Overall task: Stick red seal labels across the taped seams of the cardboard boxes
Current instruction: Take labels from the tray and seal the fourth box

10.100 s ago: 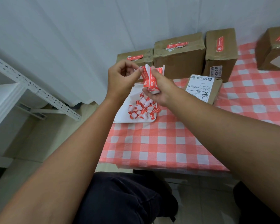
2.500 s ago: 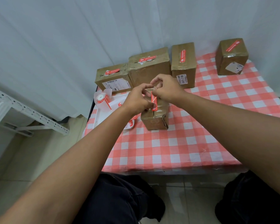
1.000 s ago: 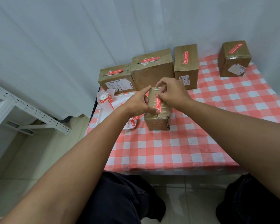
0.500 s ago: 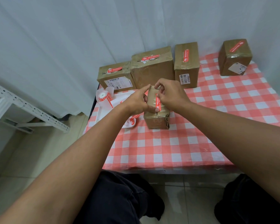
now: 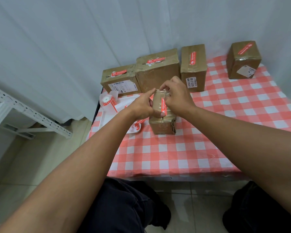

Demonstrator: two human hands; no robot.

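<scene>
I see the small cardboard box (image 5: 161, 121) standing near the middle-left of the desk (image 5: 200, 148), just right of the white tray (image 5: 123, 105). It's brown, wrapped in glossy clear tape, and its lower front corner is torn and crumpled. A red seal label (image 5: 163, 105) with white print runs lengthwise along the top, over the taped seam. Left hand (image 5: 141, 108): thumb presses the near end of the label, index finger straight and pointing at the far top edge, other fingers curled against the box's left side. Right hand (image 5: 176, 96): fingers curled, tips down on the far end of the top; can't tell whether they pinch the label or only press it. Four more boxes along the back already carry red labels. A label roll (image 5: 107, 102) sits at the tray's far-left corner.
</scene>
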